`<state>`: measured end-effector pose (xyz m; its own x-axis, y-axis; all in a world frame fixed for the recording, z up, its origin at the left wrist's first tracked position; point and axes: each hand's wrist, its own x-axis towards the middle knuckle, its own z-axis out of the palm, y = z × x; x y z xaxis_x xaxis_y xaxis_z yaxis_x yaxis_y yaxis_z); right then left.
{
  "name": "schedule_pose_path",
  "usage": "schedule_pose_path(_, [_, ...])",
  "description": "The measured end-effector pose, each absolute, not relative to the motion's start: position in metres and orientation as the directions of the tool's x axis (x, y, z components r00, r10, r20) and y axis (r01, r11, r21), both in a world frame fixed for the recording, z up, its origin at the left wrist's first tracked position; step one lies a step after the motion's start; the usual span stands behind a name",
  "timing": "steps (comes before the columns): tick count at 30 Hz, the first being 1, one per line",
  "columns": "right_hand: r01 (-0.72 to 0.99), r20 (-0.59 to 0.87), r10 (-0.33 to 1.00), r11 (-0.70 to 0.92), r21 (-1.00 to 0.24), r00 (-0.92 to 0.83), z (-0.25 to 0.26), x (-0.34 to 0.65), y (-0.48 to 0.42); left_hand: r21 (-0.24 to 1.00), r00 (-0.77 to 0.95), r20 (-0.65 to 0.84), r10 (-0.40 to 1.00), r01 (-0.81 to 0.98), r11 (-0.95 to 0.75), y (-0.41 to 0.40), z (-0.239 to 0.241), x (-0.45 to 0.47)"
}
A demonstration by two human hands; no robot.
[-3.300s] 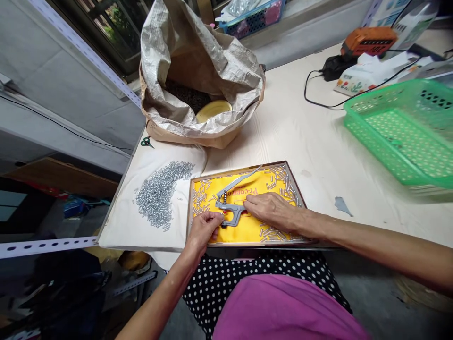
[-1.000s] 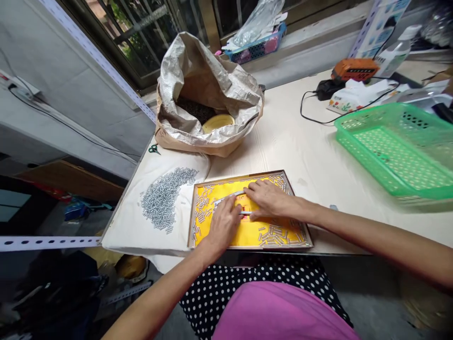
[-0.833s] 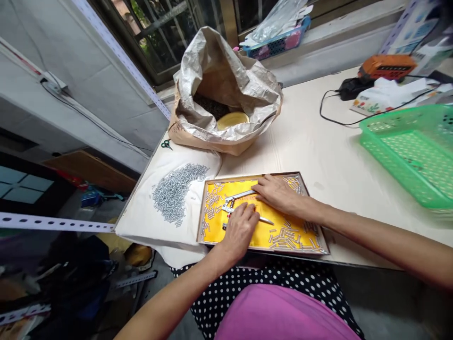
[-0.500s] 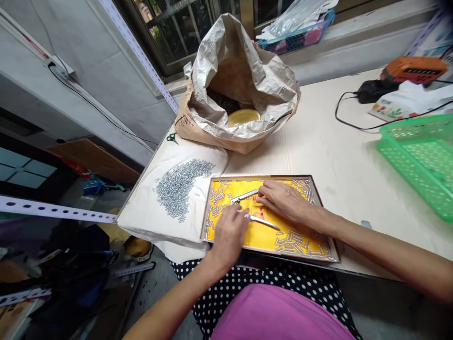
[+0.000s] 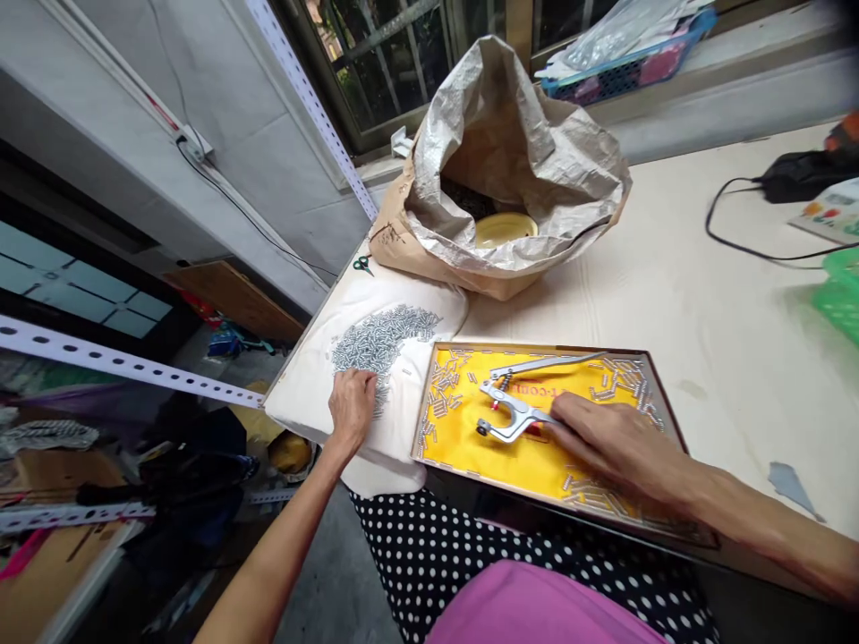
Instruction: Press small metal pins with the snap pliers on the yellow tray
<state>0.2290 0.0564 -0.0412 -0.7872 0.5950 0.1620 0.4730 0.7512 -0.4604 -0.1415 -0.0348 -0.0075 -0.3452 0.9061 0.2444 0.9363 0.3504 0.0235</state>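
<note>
My right hand [image 5: 614, 438] is wrapped round one handle of silver pliers [image 5: 515, 416] with a C-shaped jaw and a small spring. The other handle stands apart, pointing back to the right. Below the pliers lies a shallow tray [image 5: 671, 420] with a yellow bottom and red lettering, small silvery rod-like pieces [image 5: 446, 389] spread along its edges. My left hand [image 5: 352, 407] is at the near edge of a heap of similar metal pieces [image 5: 386, 340] on a white cloth [image 5: 403, 407]. Its fingers are curled together; what they pinch is hidden.
Behind the tray stands an open brown sack [image 5: 463, 273] with a yellow bowl [image 5: 506, 230] inside. Green-handled scissors [image 5: 363, 265] lie by the table's left edge. A black cable [image 5: 721, 228] and a green basket [image 5: 838, 291] are on the right.
My left hand has moved left from the pliers to the metal heap. My right hand now holds the pliers by a handle, turned with the jaw to the left. The view has shifted left.
</note>
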Motion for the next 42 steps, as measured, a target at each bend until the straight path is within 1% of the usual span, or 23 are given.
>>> schedule_pose_path(2, [0.458,0.184,0.615,0.725,-0.515,-0.767,-0.045,0.239,0.055,-0.022,-0.275,0.235,0.932,0.957,0.288,-0.029,-0.014,-0.148])
schedule_pose_path(5, [0.446,0.193,0.627,0.706,-0.549,-0.755,-0.048,0.247,0.051,-0.085,-0.079,0.168,0.983,0.992,0.095,-0.015,-0.023,-0.149])
schedule_pose_path(7, [0.455,0.21,0.619,0.729,-0.511,-0.757,-0.048,0.248,0.049,-0.109,0.025,0.099,0.995,0.994,-0.015,-0.004,-0.026,-0.146])
schedule_pose_path(9, [0.46,0.227,0.587,0.776,-0.431,-0.777,-0.048,0.246,0.048,-0.109,0.093,0.027,0.995,0.99,-0.09,0.005,-0.028,-0.144])
schedule_pose_path(12, [0.433,0.221,0.508,0.846,-0.312,-0.833,-0.05,0.243,0.05,-0.091,0.122,-0.003,0.993,0.988,-0.121,0.012,-0.026,-0.143])
schedule_pose_path(13, [0.425,0.211,0.49,0.858,-0.29,-0.846,-0.051,0.242,0.052,-0.074,0.115,0.025,0.993,0.991,-0.113,0.012,-0.025,-0.142])
schedule_pose_path(15, [0.417,0.181,0.472,0.867,-0.274,-0.863,-0.053,0.24,0.056,-0.001,0.075,0.133,0.988,0.997,-0.076,0.011,-0.02,-0.137])
schedule_pose_path(17, [0.426,0.143,0.477,0.86,-0.281,-0.867,-0.055,0.238,0.062,0.142,-0.029,0.233,0.972,0.99,-0.005,0.007,-0.012,-0.123])
schedule_pose_path(18, [0.433,0.125,0.481,0.855,-0.285,-0.868,-0.055,0.237,0.065,0.245,-0.105,0.237,0.966,0.969,0.046,0.005,-0.008,-0.113])
schedule_pose_path(19, [0.439,0.111,0.485,0.851,-0.287,-0.868,-0.056,0.236,0.067,0.358,-0.184,0.199,0.963,0.928,0.103,0.002,-0.004,-0.1])
schedule_pose_path(21, [0.449,0.104,0.491,0.849,-0.277,-0.865,-0.057,0.234,0.071,0.586,-0.285,0.007,0.959,0.778,0.227,-0.005,0.0,-0.069])
schedule_pose_path(22, [0.449,0.112,0.49,0.853,-0.267,-0.864,-0.058,0.233,0.071,0.671,-0.276,-0.091,0.957,0.693,0.264,-0.008,0.0,-0.053])
schedule_pose_path(23, [0.448,0.126,0.488,0.857,-0.255,-0.864,-0.059,0.233,0.071,0.729,-0.225,-0.165,0.96,0.628,0.273,-0.011,-0.001,-0.038])
schedule_pose_path(24, [0.447,0.141,0.488,0.861,-0.244,-0.861,-0.059,0.232,0.071,0.759,-0.157,-0.21,0.965,0.596,0.263,-0.015,-0.003,-0.025])
schedule_pose_path(26, [0.455,0.159,0.494,0.861,-0.226,-0.855,-0.059,0.234,0.068,0.762,-0.061,-0.237,0.969,0.608,0.225,-0.021,-0.008,-0.008])
schedule_pose_path(29, [0.482,0.167,0.515,0.853,-0.2,-0.841,-0.057,0.239,0.064,0.671,0.005,-0.206,0.978,0.728,0.138,-0.029,-0.008,-0.013])
schedule_pose_path(31, [0.493,0.178,0.521,0.851,-0.179,-0.835,-0.056,0.243,0.063,0.581,-0.012,-0.126,0.992,0.81,0.084,-0.034,-0.003,-0.028])
schedule_pose_path(33, [0.491,0.187,0.515,0.856,-0.162,-0.836,-0.055,0.245,0.064,0.552,-0.095,-0.045,0.994,0.828,0.104,-0.036,0.003,-0.039])
schedule_pose_path(34, [0.485,0.184,0.508,0.86,-0.159,-0.841,-0.054,0.245,0.064,0.582,-0.156,-0.045,0.987,0.799,0.153,-0.036,0.005,-0.041])
schedule_pose_path(36, [0.462,0.166,0.487,0.871,-0.165,-0.858,-0.053,0.243,0.065,0.687,-0.25,-0.143,0.958,0.671,0.277,-0.032,0.006,-0.035])
schedule_pose_path(38, [0.429,0.135,0.455,0.885,-0.181,-0.88,-0.049,0.239,0.064,0.76,-0.266,-0.262,0.928,0.536,0.368,-0.026,0.001,-0.021])
schedule_pose_path(39, [0.414,0.121,0.439,0.891,-0.187,-0.89,-0.047,0.236,0.063,0.779,-0.259,-0.294,0.92,0.492,0.388,-0.022,-0.002,-0.014])
schedule_pose_path(42, [0.389,0.101,0.411,0.903,-0.184,-0.906,-0.043,0.231,0.06,0.802,-0.245,-0.315,0.917,0.448,0.395,-0.018,-0.014,0.002])
